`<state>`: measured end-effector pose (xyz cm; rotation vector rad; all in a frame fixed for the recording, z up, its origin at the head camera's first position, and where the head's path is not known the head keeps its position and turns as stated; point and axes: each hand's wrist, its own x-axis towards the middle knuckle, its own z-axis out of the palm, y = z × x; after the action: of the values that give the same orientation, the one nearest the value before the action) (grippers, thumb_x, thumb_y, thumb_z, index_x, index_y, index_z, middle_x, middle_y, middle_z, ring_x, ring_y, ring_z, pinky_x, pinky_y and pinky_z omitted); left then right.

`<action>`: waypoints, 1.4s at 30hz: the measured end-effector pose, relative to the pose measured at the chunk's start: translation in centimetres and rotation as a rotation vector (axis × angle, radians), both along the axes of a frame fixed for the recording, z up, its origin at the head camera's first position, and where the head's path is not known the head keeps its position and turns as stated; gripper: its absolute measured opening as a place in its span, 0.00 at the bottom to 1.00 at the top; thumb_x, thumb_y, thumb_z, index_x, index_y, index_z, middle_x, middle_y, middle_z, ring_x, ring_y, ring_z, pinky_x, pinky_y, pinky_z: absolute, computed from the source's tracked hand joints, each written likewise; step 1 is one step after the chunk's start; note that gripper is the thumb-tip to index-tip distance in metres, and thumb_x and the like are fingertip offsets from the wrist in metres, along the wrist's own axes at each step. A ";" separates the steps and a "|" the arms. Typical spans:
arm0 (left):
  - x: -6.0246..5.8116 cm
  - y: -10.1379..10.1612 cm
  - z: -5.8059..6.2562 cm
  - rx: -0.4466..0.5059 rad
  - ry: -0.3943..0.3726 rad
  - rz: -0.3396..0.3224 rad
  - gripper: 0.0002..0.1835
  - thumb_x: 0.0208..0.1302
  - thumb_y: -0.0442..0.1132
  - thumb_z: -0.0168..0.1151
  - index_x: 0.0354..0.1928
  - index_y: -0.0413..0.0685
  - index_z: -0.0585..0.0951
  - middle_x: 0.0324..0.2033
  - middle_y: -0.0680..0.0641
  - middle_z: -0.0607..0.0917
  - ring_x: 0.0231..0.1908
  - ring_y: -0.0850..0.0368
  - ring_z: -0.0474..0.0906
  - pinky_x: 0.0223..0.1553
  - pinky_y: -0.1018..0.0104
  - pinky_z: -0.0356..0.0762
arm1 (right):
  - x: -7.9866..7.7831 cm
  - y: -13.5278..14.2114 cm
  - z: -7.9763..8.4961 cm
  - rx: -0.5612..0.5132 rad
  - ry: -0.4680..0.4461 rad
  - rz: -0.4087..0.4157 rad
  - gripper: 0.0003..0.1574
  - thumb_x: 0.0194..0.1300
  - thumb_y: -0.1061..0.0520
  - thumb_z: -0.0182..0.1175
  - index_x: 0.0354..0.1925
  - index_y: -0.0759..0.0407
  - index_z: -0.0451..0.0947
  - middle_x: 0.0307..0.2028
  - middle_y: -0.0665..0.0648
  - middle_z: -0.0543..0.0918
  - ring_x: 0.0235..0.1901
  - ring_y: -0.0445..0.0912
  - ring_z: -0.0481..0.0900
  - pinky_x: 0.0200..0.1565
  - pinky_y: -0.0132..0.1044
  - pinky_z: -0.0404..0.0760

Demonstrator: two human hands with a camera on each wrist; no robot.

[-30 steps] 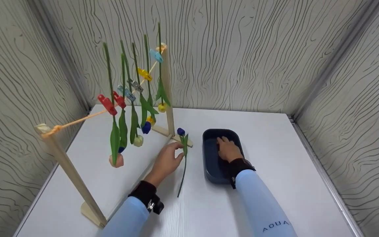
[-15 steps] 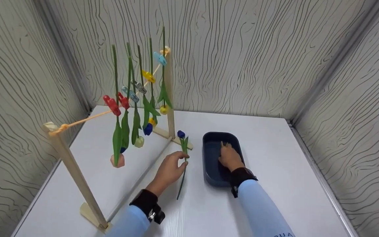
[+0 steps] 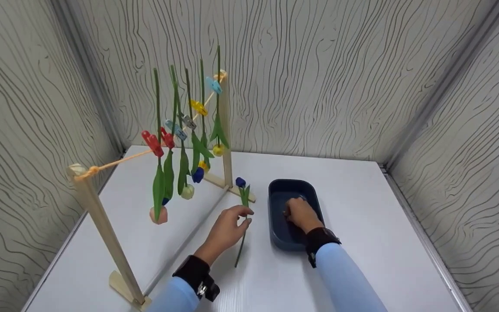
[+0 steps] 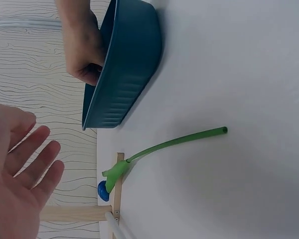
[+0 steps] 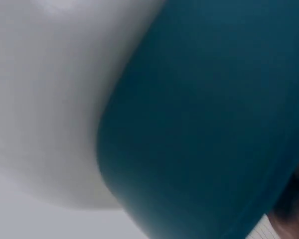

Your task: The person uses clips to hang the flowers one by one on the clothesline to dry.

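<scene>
A blue artificial tulip [image 3: 244,197] with green leaves lies on the white table, its bloom near the rack's foot. My left hand [image 3: 228,229] is over its stem in the head view. In the left wrist view the fingers of that hand [image 4: 27,169] are loosely bent, apart from the tulip [image 4: 177,141], and hold nothing. My right hand [image 3: 300,213] reaches down inside a dark blue rectangular box [image 3: 273,223], its fingers curled. A small pale bit shows by its knuckles, but whether the fingers pinch something is hidden. The right wrist view shows mostly the box's outer wall [image 5: 199,119].
On the left stands a wooden rack [image 3: 106,234] with an orange cord [image 3: 124,160]. Several tulips hang bloom-down from it by coloured clothespins, such as a red one [image 3: 152,143] and a yellow one [image 3: 199,107]. Patterned wall panels [image 3: 319,78] enclose the table.
My right hand's fingers, spread in the box one second ago, are now curled. My left hand has slid from beside the tulip's leaves to over its stem. The head view has shifted slightly.
</scene>
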<state>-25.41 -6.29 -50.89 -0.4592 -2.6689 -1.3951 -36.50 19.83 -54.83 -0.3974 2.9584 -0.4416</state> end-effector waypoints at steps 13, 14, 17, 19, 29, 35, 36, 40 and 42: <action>0.2 0.4 -0.2 0.102 -0.054 0.035 0.11 0.75 0.32 0.66 0.55 0.42 0.87 0.53 0.41 0.91 0.55 0.41 0.88 0.61 0.43 0.86 | 1.9 -0.1 0.1 -0.111 -0.068 -0.155 0.10 0.72 0.61 0.72 0.35 0.61 0.79 0.33 0.59 0.85 0.31 0.50 0.82 0.37 0.42 0.83; 0.2 0.4 -0.2 0.122 -0.055 0.040 0.11 0.75 0.32 0.66 0.56 0.41 0.87 0.53 0.40 0.91 0.56 0.41 0.87 0.62 0.42 0.86 | 2.1 -0.2 0.4 -0.133 -0.054 -0.170 0.08 0.72 0.62 0.71 0.36 0.62 0.80 0.34 0.59 0.86 0.32 0.50 0.83 0.37 0.43 0.83; 0.3 0.4 0.0 0.192 -0.075 0.067 0.12 0.76 0.33 0.66 0.58 0.42 0.85 0.55 0.40 0.91 0.58 0.40 0.87 0.63 0.42 0.86 | 2.8 -0.8 1.5 -0.234 0.017 -0.190 0.06 0.72 0.64 0.70 0.45 0.65 0.83 0.41 0.63 0.88 0.40 0.54 0.88 0.44 0.47 0.88; 0.4 0.5 0.3 0.266 -0.101 0.090 0.15 0.77 0.35 0.66 0.61 0.41 0.84 0.57 0.39 0.90 0.60 0.40 0.87 0.64 0.43 0.86 | 3.4 -1.4 2.3 -0.332 0.065 -0.194 0.12 0.72 0.63 0.70 0.52 0.66 0.84 0.46 0.64 0.90 0.46 0.56 0.90 0.50 0.50 0.90; 2.0 1.6 3.0 0.523 -0.155 0.098 0.29 0.79 0.46 0.66 0.75 0.38 0.75 0.66 0.37 0.86 0.68 0.42 0.83 0.70 0.51 0.84 | 8.9 -5.2 6.3 -0.963 -0.026 0.039 0.22 0.72 0.58 0.73 0.61 0.62 0.86 0.56 0.65 0.91 0.54 0.49 0.92 0.54 0.33 0.91; 3.5 1.8 4.4 0.579 -0.162 0.082 0.27 0.76 0.45 0.70 0.72 0.44 0.81 0.65 0.40 0.87 0.66 0.45 0.84 0.65 0.66 0.85 | 11.5 -6.4 7.8 -1.054 -0.068 0.104 0.21 0.71 0.56 0.74 0.59 0.60 0.87 0.57 0.65 0.90 0.52 0.40 0.91 0.56 0.31 0.90; 3.7 1.8 4.5 0.590 -0.166 0.090 0.27 0.75 0.45 0.71 0.71 0.45 0.82 0.65 0.40 0.87 0.66 0.45 0.84 0.65 0.68 0.85 | 11.7 -6.5 8.0 -1.058 -0.063 0.104 0.20 0.71 0.56 0.74 0.59 0.60 0.87 0.56 0.65 0.91 0.51 0.39 0.91 0.56 0.31 0.90; 4.0 1.5 4.7 0.624 -0.186 0.101 0.27 0.75 0.47 0.71 0.71 0.46 0.82 0.66 0.41 0.87 0.68 0.46 0.83 0.65 0.69 0.85 | 12.1 -6.8 8.1 -1.084 -0.041 0.085 0.19 0.70 0.58 0.75 0.57 0.60 0.89 0.54 0.65 0.92 0.49 0.38 0.91 0.54 0.31 0.90; 4.0 1.3 4.7 0.641 -0.200 0.092 0.27 0.75 0.48 0.71 0.71 0.46 0.82 0.66 0.41 0.87 0.68 0.46 0.83 0.66 0.68 0.84 | 12.1 -6.9 8.1 -1.100 -0.037 0.077 0.18 0.69 0.59 0.75 0.56 0.60 0.89 0.53 0.65 0.92 0.48 0.38 0.91 0.53 0.30 0.90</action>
<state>-21.37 -5.04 -46.20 -0.1311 -2.1399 -2.2215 -24.35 12.94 -46.74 -0.5552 2.3500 -1.9894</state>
